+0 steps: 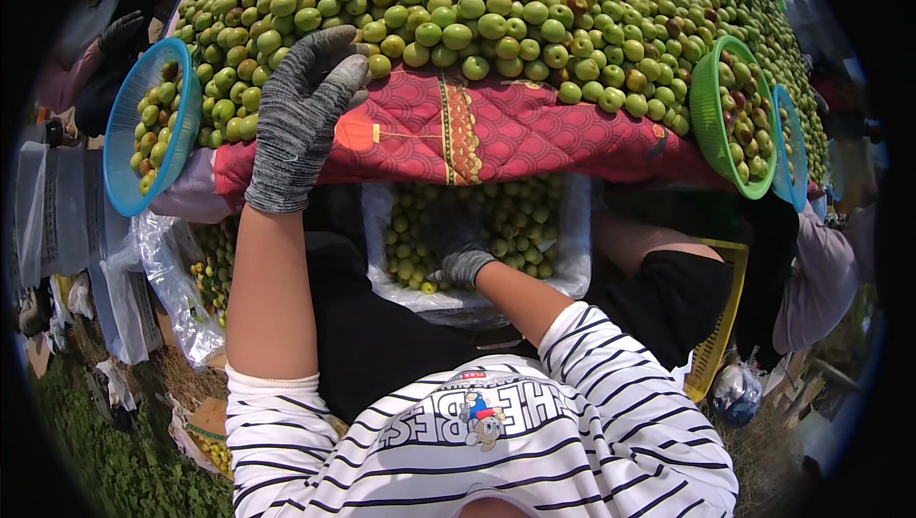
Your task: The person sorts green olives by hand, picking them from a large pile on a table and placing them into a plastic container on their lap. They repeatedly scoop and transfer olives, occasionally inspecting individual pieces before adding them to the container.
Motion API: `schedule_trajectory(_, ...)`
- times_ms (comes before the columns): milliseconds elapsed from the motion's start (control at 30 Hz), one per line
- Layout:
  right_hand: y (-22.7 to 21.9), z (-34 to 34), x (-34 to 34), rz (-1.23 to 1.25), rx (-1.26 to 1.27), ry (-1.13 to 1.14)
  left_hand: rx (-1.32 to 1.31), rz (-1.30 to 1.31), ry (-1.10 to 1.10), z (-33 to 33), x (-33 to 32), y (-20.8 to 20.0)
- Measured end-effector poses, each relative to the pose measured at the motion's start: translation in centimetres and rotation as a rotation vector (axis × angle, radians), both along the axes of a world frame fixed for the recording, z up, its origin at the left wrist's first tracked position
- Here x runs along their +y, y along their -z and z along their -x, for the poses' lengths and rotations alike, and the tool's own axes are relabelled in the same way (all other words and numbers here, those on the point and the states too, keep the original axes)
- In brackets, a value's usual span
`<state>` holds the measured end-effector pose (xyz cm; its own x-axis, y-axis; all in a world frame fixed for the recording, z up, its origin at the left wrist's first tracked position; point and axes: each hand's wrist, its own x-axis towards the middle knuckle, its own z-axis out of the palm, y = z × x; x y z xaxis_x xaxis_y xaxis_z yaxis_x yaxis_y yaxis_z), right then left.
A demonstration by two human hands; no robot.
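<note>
— Reaching up with your left hand [303, 113], you have its grey knit glove at the near edge of the heap of green fruits [496, 12], where they meet the red quilted cloth [534, 132] that covers the bench. The fingers are curled loosely over the cloth's edge, just beside the nearest fruits; whether they have hold of a fruit I cannot tell.

— And your right hand [456, 253]?

— It is lower, down in the clear plastic bag [571, 275] that hangs below the cloth and is part full of the same green fruits. The gloved fingers are bent down among them; if they grip any, you cannot see it from above.

— What is around you?

— A blue plastic basket [129, 151] of fruits leans at the left edge of the heap, a green basket [706, 103] at the right with another blue one behind it. A yellow crate [725, 313] stands by your right arm. Another person's dark-gloved hand [122, 33] shows at the upper left, well apart from yours.
</note>
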<state>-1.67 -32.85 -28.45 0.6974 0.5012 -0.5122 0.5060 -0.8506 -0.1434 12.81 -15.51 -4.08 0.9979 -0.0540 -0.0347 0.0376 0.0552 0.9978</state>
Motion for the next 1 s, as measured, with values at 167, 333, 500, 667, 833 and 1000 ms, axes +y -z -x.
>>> schedule_trajectory(167,1.1,-0.7,-2.5,-0.092,-0.104,0.033,-0.059,-0.050,0.079,0.0,-0.4,0.6)
schedule_trajectory(333,0.6,0.7,-9.8,0.067,-0.119,0.140,-0.046,-0.035,0.082,0.3,-0.4,0.6)
schedule_trajectory(500,3.8,3.2,-18.1,0.314,0.159,0.198,-0.092,-0.043,0.091,0.7,-0.1,1.0)
schedule_trajectory(667,5.6,4.1,-14.1,0.162,-0.042,0.513,-0.109,-0.091,0.095,0.8,0.4,1.2)
schedule_trajectory(833,2.8,1.2,-6.2,0.003,-0.014,0.561,-0.104,-0.030,0.100,0.9,0.6,1.4)
schedule_trajectory(1000,1.4,2.6,0.4,-0.095,-0.088,0.266,-0.101,-0.084,0.138,0.8,0.8,1.5)
